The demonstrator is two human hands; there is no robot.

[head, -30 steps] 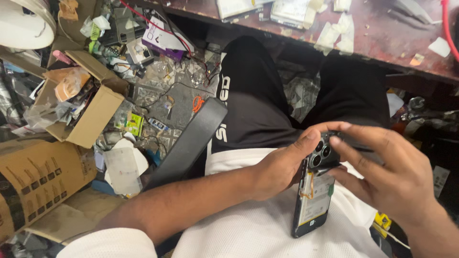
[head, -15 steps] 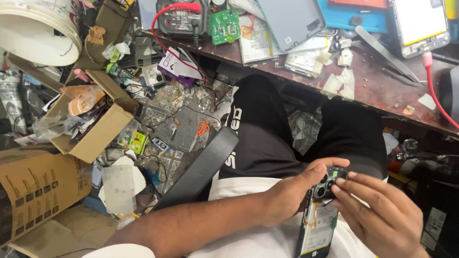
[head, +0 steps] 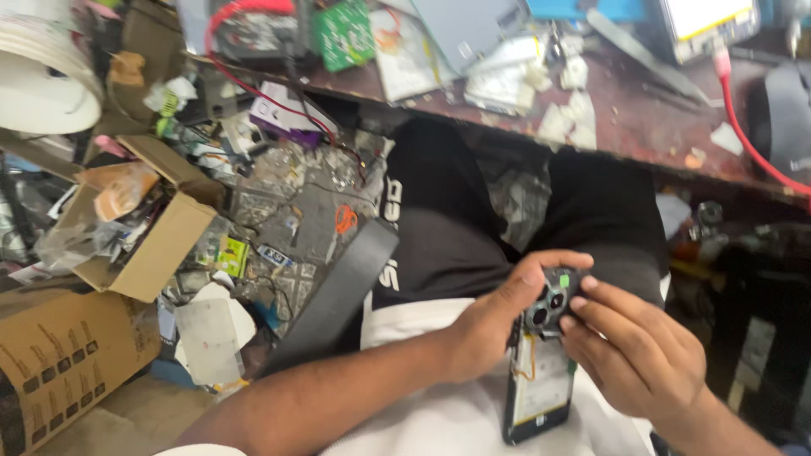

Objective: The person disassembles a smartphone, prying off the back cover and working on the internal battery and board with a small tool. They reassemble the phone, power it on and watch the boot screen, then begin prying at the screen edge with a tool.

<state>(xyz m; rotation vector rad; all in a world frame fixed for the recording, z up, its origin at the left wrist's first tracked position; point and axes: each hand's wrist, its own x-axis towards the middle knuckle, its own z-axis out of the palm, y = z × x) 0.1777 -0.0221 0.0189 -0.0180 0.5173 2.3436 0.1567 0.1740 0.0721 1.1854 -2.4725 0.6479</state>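
Your left hand (head: 494, 325) grips the opened phone (head: 541, 380) over your lap, thumb curled along its top edge. The phone's long axis runs down toward you, camera module (head: 549, 306) at the far end. Your right hand (head: 646, 359) is nearer that module, its fingertips (head: 583, 291) pinched narrow on it from the right.

a cluttered electronics repair workshop: a worn workbench (head: 642, 127) strewn with a circuit board (head: 342, 34), wires and parts.
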